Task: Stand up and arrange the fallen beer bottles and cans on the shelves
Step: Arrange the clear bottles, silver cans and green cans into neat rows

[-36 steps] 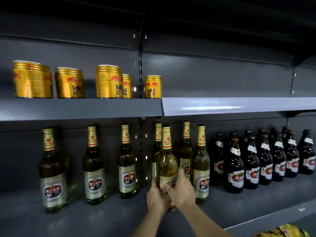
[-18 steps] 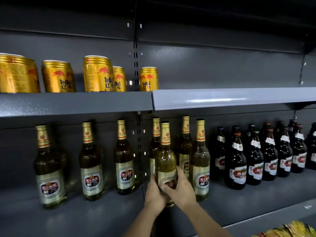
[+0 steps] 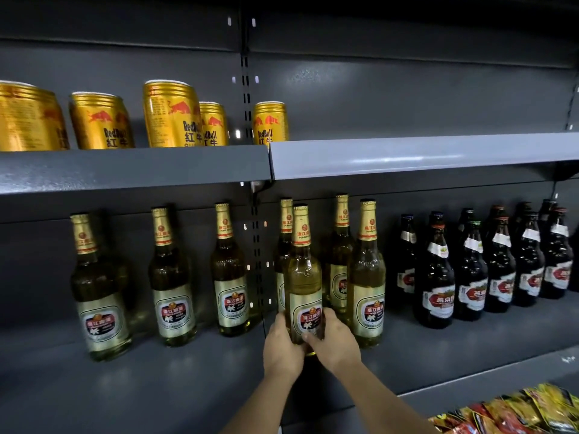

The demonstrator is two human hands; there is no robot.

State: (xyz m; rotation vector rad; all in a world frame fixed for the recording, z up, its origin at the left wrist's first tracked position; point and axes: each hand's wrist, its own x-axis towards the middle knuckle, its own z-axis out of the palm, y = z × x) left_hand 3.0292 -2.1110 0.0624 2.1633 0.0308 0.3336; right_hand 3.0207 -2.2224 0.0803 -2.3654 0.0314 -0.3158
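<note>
- a pale beer bottle (image 3: 303, 277) is held upright at its base on the lower shelf (image 3: 156, 380), in front of another like it and just beside a third to its right.
- it is gripped from both sides: the left hand (image 3: 282, 349) is curled round its lower left, the right hand (image 3: 335, 343) round its lower right, with fingers across the label.
- over the last second the label has been turned to face forward; the bottle's place is little changed.
- this bottle is judged nearly done, with only release left.
- the gold cans (image 3: 172, 115) above and the dark bottles (image 3: 435, 270) at right are seen standing.
</note>
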